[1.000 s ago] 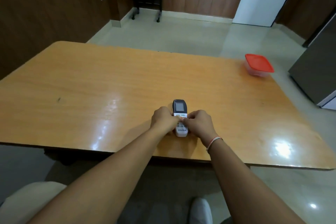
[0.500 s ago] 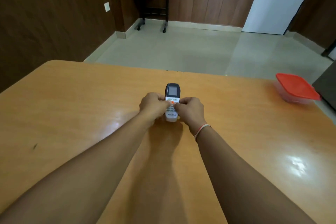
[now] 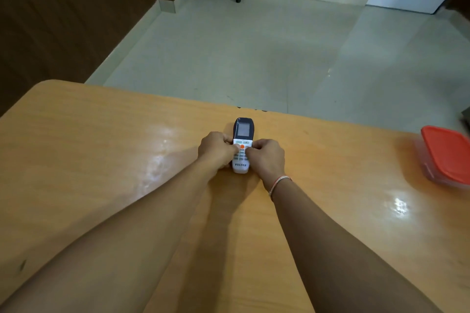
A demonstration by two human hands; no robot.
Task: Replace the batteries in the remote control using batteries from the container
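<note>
Meanwhile, little about the grip itself has changed over the last second: both hands were already on the remote (image 3: 243,146) and they remain there. What has shifted is the view, which has moved in over the tabletop (image 3: 101,150), so the remote now sits at the centre of the frame, face up with its dark screen end pointing away. The left hand (image 3: 216,151) grasps its left edge with curled fingers, and the right hand (image 3: 267,157) pinches the right edge, thumbs resting over the buttons. I judge the task barely begun: the remote has not been turned over, so the battery cover at the back is presumably still on.

The container (image 3: 447,157), with its red lid on, stands well apart at the right edge of the frame and is partly cut off there, somewhat blurred. Whether it holds batteries cannot be seen through the lid. The remote's underside and its lower sides are hidden by the fingers, and whether it rests on the tabletop or is lifted slightly cannot be told.
</note>
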